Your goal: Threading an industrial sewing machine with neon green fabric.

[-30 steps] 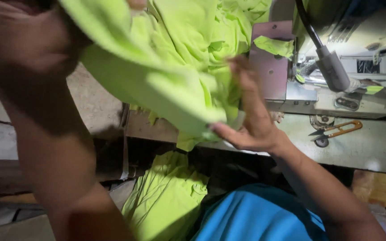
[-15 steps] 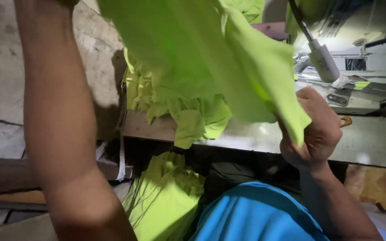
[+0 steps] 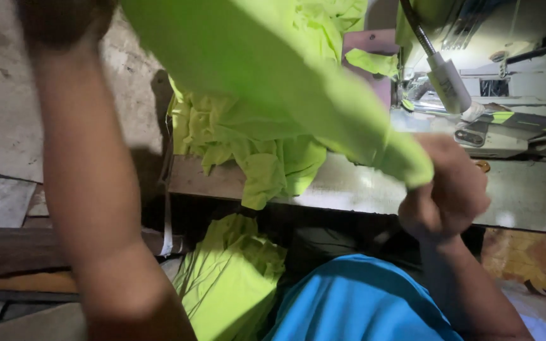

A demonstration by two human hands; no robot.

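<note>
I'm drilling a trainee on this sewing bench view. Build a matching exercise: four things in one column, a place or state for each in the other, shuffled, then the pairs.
Things:
1. right hand
2. fabric pile
3. lamp head
4. blue garment

Places or states:
A. heaped on the table's left end
B. low in the frame, under the table edge
C. fisted on a corner of lime cloth
D. above the sewing machine bed

Pairs: 1-C, 2-A, 3-D, 4-B

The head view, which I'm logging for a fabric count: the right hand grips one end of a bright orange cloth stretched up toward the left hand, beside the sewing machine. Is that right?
Not quite. The cloth is bright yellow-green, not orange, as the head view shows. The rest holds: the right hand grips one end of it, it stretches up toward the left hand at the top edge, and the sewing machine stands beside it.
</note>
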